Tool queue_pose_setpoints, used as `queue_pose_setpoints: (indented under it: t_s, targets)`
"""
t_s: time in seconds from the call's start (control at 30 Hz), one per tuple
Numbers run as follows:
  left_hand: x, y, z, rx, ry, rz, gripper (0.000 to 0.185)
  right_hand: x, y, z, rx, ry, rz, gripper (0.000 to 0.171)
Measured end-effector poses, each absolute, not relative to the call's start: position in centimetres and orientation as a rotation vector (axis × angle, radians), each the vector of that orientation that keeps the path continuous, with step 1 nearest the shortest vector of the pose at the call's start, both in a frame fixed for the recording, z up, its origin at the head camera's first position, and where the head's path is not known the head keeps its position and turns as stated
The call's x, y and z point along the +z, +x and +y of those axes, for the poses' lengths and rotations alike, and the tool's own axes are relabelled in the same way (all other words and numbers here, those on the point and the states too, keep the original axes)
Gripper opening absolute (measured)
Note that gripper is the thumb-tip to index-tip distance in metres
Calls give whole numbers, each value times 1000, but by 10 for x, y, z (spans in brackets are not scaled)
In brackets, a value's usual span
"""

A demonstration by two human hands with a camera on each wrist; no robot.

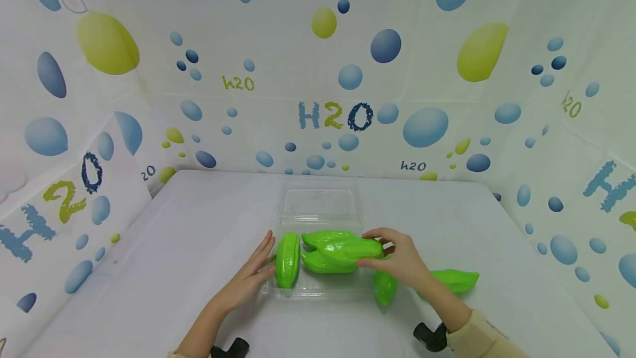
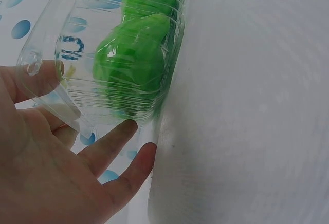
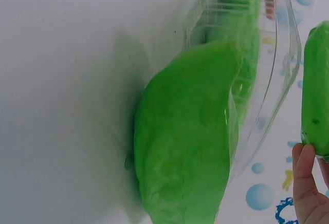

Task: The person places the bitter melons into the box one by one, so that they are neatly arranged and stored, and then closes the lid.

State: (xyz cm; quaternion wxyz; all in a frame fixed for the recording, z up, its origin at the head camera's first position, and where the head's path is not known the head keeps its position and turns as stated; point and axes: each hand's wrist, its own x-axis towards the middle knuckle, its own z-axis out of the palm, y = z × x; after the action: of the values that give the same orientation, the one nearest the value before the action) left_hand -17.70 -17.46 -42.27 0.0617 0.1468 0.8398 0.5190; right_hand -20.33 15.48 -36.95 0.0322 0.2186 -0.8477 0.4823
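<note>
With the left hand [image 1: 250, 278] flat against the clear tray [image 1: 318, 290] on the desk [image 1: 174, 247], the right hand [image 1: 402, 261], pinching a green fruit [image 1: 343, 250], should lower it level beside the fruit already inside [image 1: 287, 261]

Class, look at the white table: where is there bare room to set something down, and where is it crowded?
Bare table lies left of the left hand and behind the open lid. Crowded: the clear container holding green fruits, the right hand, and two fruits beside it.
</note>
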Motion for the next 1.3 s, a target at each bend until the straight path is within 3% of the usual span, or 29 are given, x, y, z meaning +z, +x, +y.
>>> queue_pose_setpoints:
  t_s: [0.87,1.3]
  targets:
    - [-422,-177,-176,1574,429,2513,61,-385,-193,124,1417,666,-2703,49]
    - [-421,-177,-175,1584,467,2502,60,-393,-186,121,966,661,-2757,54]
